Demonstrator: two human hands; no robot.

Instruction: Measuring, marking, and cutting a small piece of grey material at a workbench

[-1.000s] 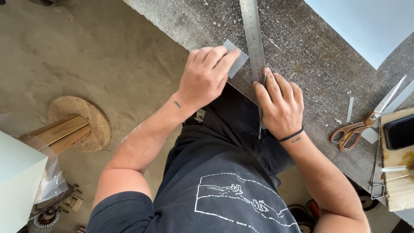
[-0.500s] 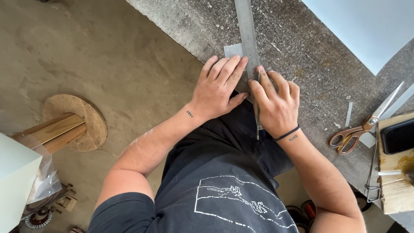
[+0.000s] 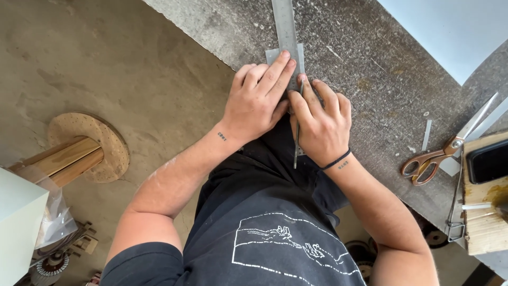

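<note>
leftward, a round stool (image 3: 87, 148) stands on the floor. now the left hand (image 3: 256, 103) has slid onto the ruler (image 3: 286, 29), fingers together, pressing it over a small grey sheet (image 3: 272, 54) on the table (image 3: 370, 69). the right hand (image 3: 320, 124) pinches a thin blade (image 3: 296, 151) beside it. scissors (image 3: 442, 153) lie well right.

Dark blank screen (image 3: 487, 161) — right edge, wooden block (image 3: 484, 222)
</note>
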